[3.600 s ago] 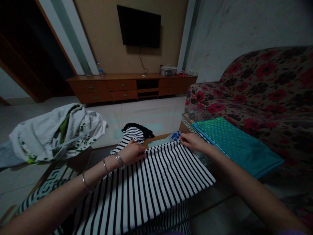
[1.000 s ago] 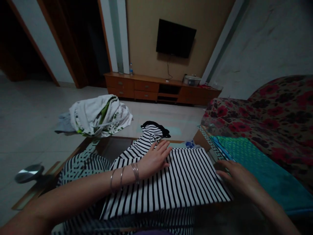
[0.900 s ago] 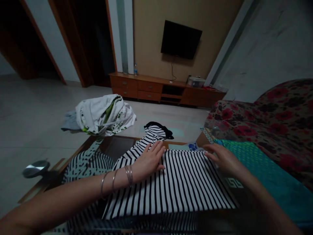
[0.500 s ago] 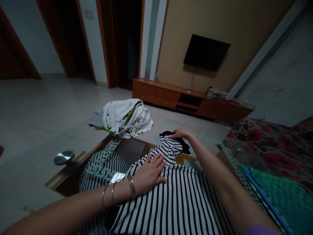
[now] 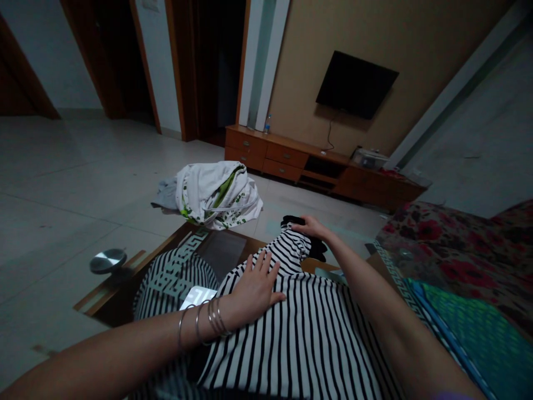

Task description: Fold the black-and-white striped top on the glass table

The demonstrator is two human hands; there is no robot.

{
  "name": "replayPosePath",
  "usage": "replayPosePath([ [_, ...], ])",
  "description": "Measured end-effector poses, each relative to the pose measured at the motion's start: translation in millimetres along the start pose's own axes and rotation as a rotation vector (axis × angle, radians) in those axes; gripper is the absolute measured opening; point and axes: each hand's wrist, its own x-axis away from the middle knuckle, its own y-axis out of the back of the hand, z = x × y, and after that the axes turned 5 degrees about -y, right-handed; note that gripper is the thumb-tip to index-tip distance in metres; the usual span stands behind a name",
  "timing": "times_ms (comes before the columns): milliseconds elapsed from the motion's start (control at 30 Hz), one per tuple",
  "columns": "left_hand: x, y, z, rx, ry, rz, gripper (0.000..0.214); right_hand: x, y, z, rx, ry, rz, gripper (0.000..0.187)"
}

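Observation:
A black-and-white striped garment [image 5: 300, 339] lies spread over a glass table [image 5: 125, 289] in front of me. My left hand [image 5: 254, 289], bangles on its wrist, rests flat on the stripes with the fingers spread. My right hand [image 5: 310, 226] reaches to the far end of the garment and its fingers close on the striped sleeve [image 5: 293, 250] with a black cuff. A folded teal dotted cloth [image 5: 470, 339] sits to the right, beside my right arm.
A heap of white and green clothes [image 5: 212, 194] lies beyond the table's far left corner. A flowered sofa [image 5: 458, 250] stands on the right. A wooden TV cabinet [image 5: 316, 166] lines the far wall. A round metal lid [image 5: 108, 260] lies left.
My right hand left the garment's right edge near the teal cloth and reached forward to take hold of the sleeve. My left hand stayed flat on the stripes. The view swung left.

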Motion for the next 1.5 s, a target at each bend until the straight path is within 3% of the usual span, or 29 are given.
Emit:
replayPosePath([
  [200, 1.6, 10.1, 4.7, 0.157, -0.393, 0.028, 0.062, 6.5, 33.2, 26.7, 0.029, 0.132, 0.027, 0.038],
  [433, 1.2, 18.8, 5.2, 0.194, -0.383, 0.105, 0.059, 31.8, 61.7, 84.5, 0.21, 0.319, -0.034, 0.03],
  [533, 0.2, 21.5, 2.6, 0.192, -0.384, 0.114, 0.059, 67.2, 60.8, 111.0, 0.285, 0.409, -0.121, 0.024],
  [700, 4.1, 26.5, 4.7, 0.305, -0.419, 0.06, 0.056, 160.5, 36.2, 136.4, 0.41, 0.61, -0.222, 0.013],
  [867, 18.9, 44.7, 29.4, 0.35, -0.406, 0.183, 0.02, 232.4, -5.2, 128.6, 0.479, 0.784, -0.305, 0.021],
  [1000, 30.1, 59.3, 50.3, 0.181, -0.396, 0.198, 0.031, 255.4, -42.9, 121.1, 0.467, 0.808, -0.27, 0.019],
  [1100, 36.3, 58.9, 60.1, 0.118, -0.355, 0.212, 0.042, 266.1, -65.5, 123.5, 0.427, 0.778, -0.165, 0.013],
  [1200, 40.1, 51.4, 69.7, 0.081, -0.304, 0.223, 0.048, 277.8, -71.0, 125.2, 0.333, 0.804, -0.042, 0.033],
  [1300, 42.9, 49.9, 77.9, 0.039, -0.242, 0.21, 0.048, 290.6, -58.0, 112.5, 0.162, 0.84, -0.087, 0.044],
  [1367, 46.5, 56.8, 76.9, 0.008, -0.179, 0.154, 0.04, 298.3, -45.5, 92.5, 0.049, 0.741, -0.176, 0.045],
  [1500, 63.3, 80.8, 49.6, 0.075, -0.162, 0.036, 0.033, 306.7, -35.7, 41.4, -0.036, 0.311, -0.204, 0.049],
])
